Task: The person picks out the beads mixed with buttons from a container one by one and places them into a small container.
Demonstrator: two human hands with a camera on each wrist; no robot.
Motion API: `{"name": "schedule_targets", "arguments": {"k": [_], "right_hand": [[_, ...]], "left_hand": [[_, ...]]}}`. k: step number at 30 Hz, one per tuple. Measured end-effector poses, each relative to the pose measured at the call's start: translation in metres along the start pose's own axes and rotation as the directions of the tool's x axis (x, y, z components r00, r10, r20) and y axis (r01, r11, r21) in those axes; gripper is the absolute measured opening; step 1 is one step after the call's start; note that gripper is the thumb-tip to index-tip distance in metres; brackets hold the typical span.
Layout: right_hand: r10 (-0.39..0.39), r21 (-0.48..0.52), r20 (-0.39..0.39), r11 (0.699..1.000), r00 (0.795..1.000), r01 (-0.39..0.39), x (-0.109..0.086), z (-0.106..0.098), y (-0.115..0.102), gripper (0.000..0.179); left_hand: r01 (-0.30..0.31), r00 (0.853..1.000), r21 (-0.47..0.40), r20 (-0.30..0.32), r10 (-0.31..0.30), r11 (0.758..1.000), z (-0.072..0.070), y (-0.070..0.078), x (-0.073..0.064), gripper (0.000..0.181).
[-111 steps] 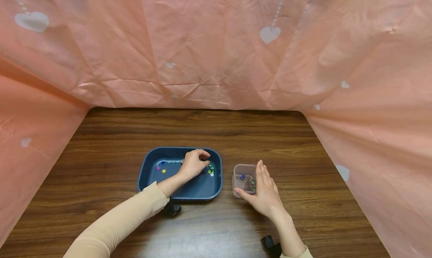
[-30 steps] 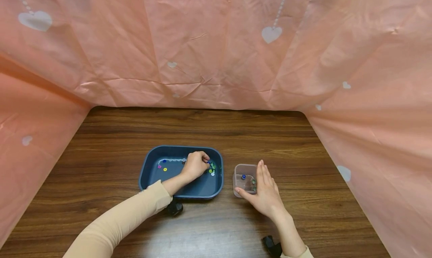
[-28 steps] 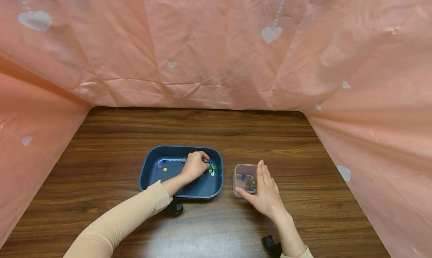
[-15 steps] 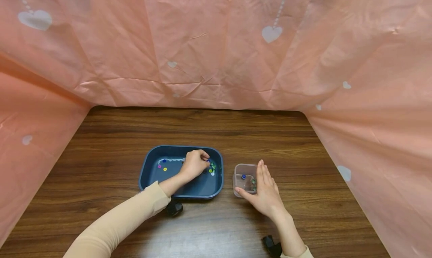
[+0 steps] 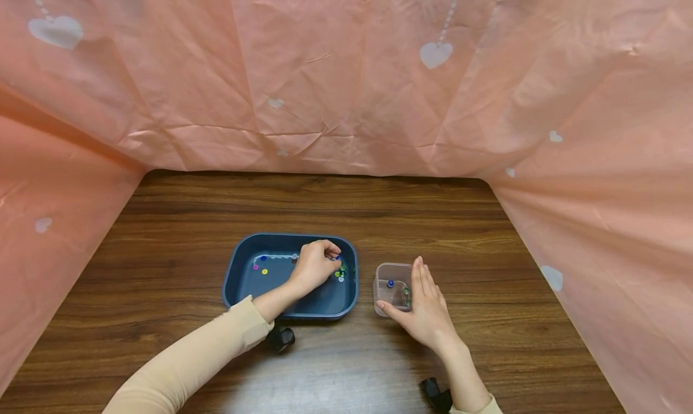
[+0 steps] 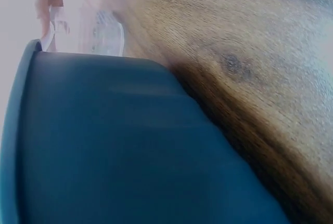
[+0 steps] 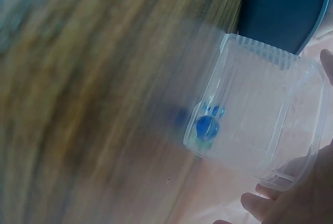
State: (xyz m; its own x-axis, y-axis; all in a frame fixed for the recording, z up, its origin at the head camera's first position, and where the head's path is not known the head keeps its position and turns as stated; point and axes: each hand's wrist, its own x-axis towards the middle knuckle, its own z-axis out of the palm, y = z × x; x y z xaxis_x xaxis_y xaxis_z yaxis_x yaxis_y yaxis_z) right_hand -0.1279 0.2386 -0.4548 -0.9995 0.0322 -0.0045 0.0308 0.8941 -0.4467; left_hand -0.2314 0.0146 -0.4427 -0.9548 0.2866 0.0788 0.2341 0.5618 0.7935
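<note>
My left hand (image 5: 313,266) reaches into the right half of a dark blue tray (image 5: 243,293), its fingers bent and thumb tip close to the index finger. A small blue marble (image 5: 337,258) shows right at those fingertips; I cannot tell whether they pinch it. Green marbles (image 5: 343,268) lie just beside them. My right hand (image 5: 430,312) rests against a clear plastic container (image 5: 384,296), with straight fingers along its right side and the thumb at its front. Inside sit a blue marble (image 7: 207,127) and a few green ones (image 5: 406,295). In the left wrist view, the tray wall hides the left hand.
Small button-like pieces lie in the tray's left half, among them a yellow one (image 5: 264,272) and a pink one (image 5: 255,267). The wooden table (image 5: 346,206) is enclosed by a pink curtain (image 5: 346,77) at the back and sides. Black wrist cameras (image 5: 435,396) hang below both wrists.
The left hand has shifted slightly right within the tray, and the blue marble at its fingertips has moved a little right too. The right hand and the container have stayed in place.
</note>
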Motion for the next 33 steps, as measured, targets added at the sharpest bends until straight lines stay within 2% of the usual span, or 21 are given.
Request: {"name": "schedule_targets", "arguments": {"k": [16,33], "right_hand": [[-0.001,0.000,0.003,1.000,1.000,0.001,0.000,0.000,-0.001,0.115],[-0.011,-0.002,-0.001,1.000,1.000,0.011,0.000,0.000,0.000,0.114]], "left_hand": [[-0.008,0.999,-0.037,-0.040,0.006,0.999,-0.001,0.008,-0.003,0.018],[-0.035,0.999,-0.107,-0.029,0.032,0.994,0.000,0.024,-0.011,0.017]]}}
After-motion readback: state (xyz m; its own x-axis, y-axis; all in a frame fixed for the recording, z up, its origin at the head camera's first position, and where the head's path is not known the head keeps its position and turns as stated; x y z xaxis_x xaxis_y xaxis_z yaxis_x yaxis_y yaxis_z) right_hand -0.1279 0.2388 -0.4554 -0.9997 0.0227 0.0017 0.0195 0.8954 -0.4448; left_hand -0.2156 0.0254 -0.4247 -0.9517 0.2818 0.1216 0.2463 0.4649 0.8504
